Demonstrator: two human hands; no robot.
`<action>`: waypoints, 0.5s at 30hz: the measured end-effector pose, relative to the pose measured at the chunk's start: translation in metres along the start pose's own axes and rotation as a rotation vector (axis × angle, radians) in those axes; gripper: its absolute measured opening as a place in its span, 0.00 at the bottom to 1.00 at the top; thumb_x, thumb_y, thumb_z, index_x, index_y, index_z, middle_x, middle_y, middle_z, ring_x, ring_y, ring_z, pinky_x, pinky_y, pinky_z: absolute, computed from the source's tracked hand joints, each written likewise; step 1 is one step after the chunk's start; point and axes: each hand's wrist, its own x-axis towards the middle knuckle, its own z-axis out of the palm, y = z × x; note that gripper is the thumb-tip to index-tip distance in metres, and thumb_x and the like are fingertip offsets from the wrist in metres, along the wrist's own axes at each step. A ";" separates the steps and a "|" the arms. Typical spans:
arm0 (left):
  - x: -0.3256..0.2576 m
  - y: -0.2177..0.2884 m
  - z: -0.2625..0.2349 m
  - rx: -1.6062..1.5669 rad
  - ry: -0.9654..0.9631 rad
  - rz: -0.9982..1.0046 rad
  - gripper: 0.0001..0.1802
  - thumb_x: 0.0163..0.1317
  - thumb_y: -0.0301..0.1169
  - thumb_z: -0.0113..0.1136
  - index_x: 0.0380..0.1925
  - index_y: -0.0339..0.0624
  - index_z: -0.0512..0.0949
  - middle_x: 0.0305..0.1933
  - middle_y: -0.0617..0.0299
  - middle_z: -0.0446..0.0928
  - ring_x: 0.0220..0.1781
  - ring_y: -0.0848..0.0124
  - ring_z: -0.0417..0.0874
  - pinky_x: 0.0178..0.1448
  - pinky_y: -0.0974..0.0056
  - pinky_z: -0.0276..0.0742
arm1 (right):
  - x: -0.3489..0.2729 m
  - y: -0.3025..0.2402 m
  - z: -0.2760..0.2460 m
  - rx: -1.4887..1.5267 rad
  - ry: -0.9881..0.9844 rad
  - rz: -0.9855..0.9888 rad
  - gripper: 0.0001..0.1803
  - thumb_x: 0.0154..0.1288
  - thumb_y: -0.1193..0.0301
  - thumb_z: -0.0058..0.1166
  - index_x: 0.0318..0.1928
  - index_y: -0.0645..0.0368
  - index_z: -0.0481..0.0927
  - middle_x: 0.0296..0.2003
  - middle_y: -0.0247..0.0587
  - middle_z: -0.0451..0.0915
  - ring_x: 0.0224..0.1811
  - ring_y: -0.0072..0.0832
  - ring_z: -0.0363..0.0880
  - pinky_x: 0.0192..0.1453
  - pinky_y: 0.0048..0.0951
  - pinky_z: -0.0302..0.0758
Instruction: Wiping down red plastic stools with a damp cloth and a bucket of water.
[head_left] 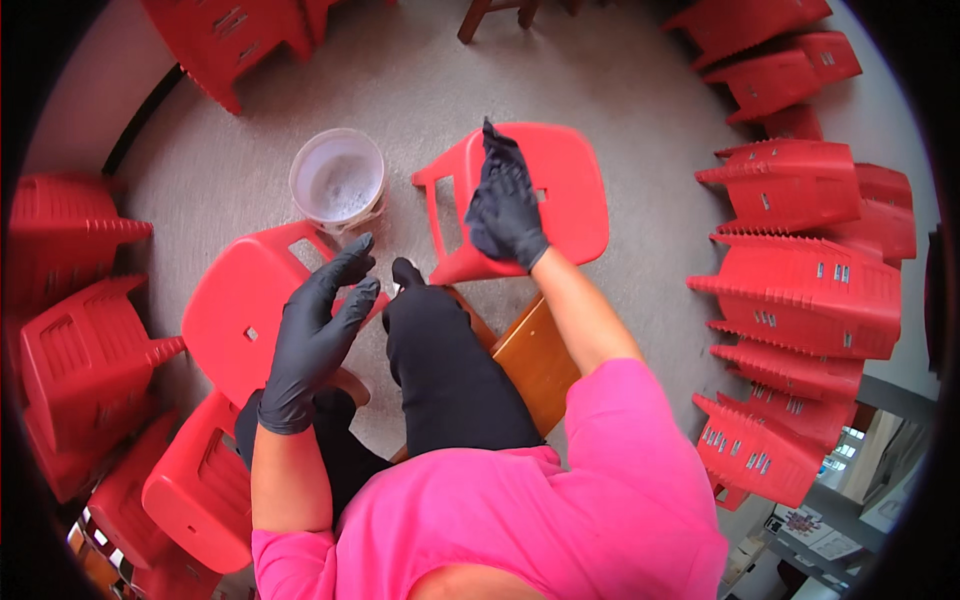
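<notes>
My right hand (pixel 508 215), in a black glove, presses a dark cloth (pixel 500 155) onto the seat of a red plastic stool (pixel 570 190) ahead of me. The cloth is bunched under the palm and sticks out past the fingers. My left hand (pixel 318 325), also black-gloved, is held in the air with its fingers apart and nothing in it. Below and beside that hand is a second red stool (pixel 235 310), its seat partly hidden by the glove. A whitish bucket (pixel 338 180) with some cloudy, foamy liquid stands between and beyond the two stools.
Stacked red stools (pixel 800 290) line the right side, and more stacks (pixel 90 340) stand along the left. Another red stool group (pixel 235 40) is at the far left. A brown wooden seat (pixel 540 360) shows beside my leg. Grey floor (pixel 640 330) lies around the stools.
</notes>
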 end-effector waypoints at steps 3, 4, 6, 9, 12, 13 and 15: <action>-0.002 -0.001 0.001 0.014 -0.035 -0.011 0.27 0.65 0.33 0.58 0.63 0.42 0.68 0.55 0.51 0.77 0.58 0.66 0.76 0.62 0.62 0.69 | 0.033 0.018 -0.013 0.008 0.077 0.201 0.38 0.67 0.46 0.35 0.71 0.55 0.54 0.72 0.50 0.49 0.75 0.47 0.43 0.75 0.53 0.38; -0.002 -0.004 -0.002 0.001 -0.032 -0.021 0.27 0.65 0.33 0.58 0.63 0.42 0.68 0.55 0.51 0.77 0.59 0.66 0.76 0.62 0.62 0.69 | 0.043 0.014 -0.027 0.043 0.091 0.315 0.38 0.68 0.45 0.33 0.70 0.55 0.56 0.72 0.48 0.50 0.75 0.47 0.43 0.75 0.54 0.37; 0.000 -0.005 -0.004 0.007 -0.036 -0.021 0.27 0.64 0.33 0.58 0.63 0.42 0.68 0.55 0.51 0.77 0.59 0.66 0.76 0.62 0.62 0.69 | 0.068 0.042 -0.029 -0.071 0.131 0.406 0.38 0.68 0.44 0.32 0.71 0.53 0.54 0.73 0.43 0.50 0.76 0.45 0.40 0.75 0.55 0.35; 0.000 -0.006 -0.005 0.010 -0.023 -0.028 0.27 0.64 0.34 0.59 0.63 0.41 0.68 0.55 0.51 0.77 0.59 0.66 0.75 0.63 0.62 0.68 | 0.083 0.053 -0.013 -0.156 0.134 0.442 0.38 0.68 0.44 0.31 0.72 0.53 0.53 0.73 0.43 0.50 0.76 0.44 0.39 0.76 0.53 0.34; 0.000 -0.003 -0.006 0.009 -0.017 -0.017 0.26 0.65 0.30 0.56 0.63 0.39 0.68 0.56 0.52 0.76 0.60 0.67 0.75 0.63 0.62 0.68 | 0.071 0.037 -0.006 -0.147 0.149 0.268 0.37 0.68 0.45 0.33 0.71 0.53 0.55 0.72 0.46 0.52 0.76 0.44 0.40 0.76 0.51 0.34; -0.001 0.001 -0.005 0.011 -0.028 -0.003 0.24 0.66 0.26 0.53 0.63 0.37 0.67 0.57 0.53 0.76 0.60 0.68 0.74 0.64 0.63 0.67 | 0.056 0.025 -0.009 -0.156 0.127 0.141 0.36 0.68 0.46 0.34 0.70 0.53 0.58 0.71 0.47 0.53 0.76 0.44 0.42 0.76 0.50 0.35; -0.001 0.006 -0.002 0.036 -0.047 -0.007 0.24 0.66 0.27 0.53 0.63 0.37 0.67 0.57 0.53 0.76 0.60 0.68 0.74 0.64 0.63 0.67 | 0.020 0.000 -0.025 -0.252 -0.080 0.030 0.36 0.67 0.47 0.37 0.69 0.55 0.60 0.70 0.51 0.54 0.74 0.47 0.46 0.76 0.48 0.37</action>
